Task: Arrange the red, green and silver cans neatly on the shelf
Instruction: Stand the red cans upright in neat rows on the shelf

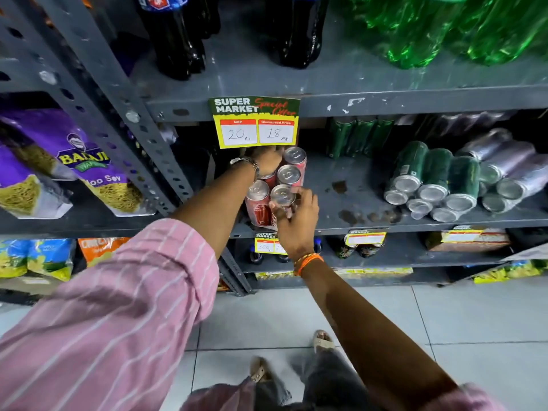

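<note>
**Red cans grouped at the left of a grey metal shelf, both hands on them**

A yellow and green tag (255,121) clipped to the shelf edge reads "SUPER MARKET", "Special Offer", with "MRP 20" and "Discounted Price 18" handwritten in two white boxes. A smaller tag (268,244) of the same kind hangs on the shelf below; its first figure looks like "100". To the left, purple snack packs (68,155) carry "BALAJI" and "…oo Sev".

On the grey shelf (350,185) the red cans (289,173) stand upright in a tight cluster at the left end, tops showing. Well apart, to the right, green cans (436,176) lie on their sides with their bases toward the camera, and silver cans (504,170) lie the same way just beside them. More green cans (360,136) stand upright at the back. Brown stains mark the bare shelf between the groups. Above stand dark cola bottles (178,40) and green plastic bottles (444,28).

The left hand (267,163), with a metal watch at the wrist, reaches under the tag to the back of the cluster; its fingers are hidden, so its grip cannot be told. The right hand (296,218), orange threads at the wrist, has its fingers curled round the front red can (283,200).
</note>
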Demonstrator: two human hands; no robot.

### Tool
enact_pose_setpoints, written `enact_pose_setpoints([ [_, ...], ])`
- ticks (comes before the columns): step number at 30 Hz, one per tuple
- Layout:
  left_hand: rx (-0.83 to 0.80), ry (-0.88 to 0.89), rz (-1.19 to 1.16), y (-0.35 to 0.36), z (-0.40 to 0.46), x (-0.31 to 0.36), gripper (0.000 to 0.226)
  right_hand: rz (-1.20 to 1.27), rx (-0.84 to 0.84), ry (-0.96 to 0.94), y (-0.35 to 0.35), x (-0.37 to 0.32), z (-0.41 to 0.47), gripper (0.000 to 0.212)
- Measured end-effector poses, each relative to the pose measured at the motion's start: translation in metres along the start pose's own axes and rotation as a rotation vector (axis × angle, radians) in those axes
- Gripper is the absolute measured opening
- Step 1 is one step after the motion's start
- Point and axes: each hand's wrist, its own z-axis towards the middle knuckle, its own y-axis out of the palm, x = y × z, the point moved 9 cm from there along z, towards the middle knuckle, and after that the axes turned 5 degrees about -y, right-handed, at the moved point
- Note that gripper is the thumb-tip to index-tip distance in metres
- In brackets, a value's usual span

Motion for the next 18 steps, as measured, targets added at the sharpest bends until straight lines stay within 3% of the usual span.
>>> enact_pose_setpoints([
  [5,0.148,0.009,0.025,-0.019,-0.005,-0.006,0.043,0.183,0.035,0.111,-0.013,0.015,0.015,0.051],
  [7,0.135,-0.017,0.021,-0.019,-0.009,-0.015,0.046,0.236,0.024,0.185,-0.019,0.027,0.025,0.051],
  [12,0.213,-0.081,-0.106,-0.021,-0.03,-0.042,0.048,0.201,-0.146,0.169,-0.014,0.043,0.069,0.034],
  [18,0.314,-0.223,-0.115,-0.005,-0.063,-0.086,0.052,0.276,-0.306,0.202,0.0,0.03,0.103,0.034],
])
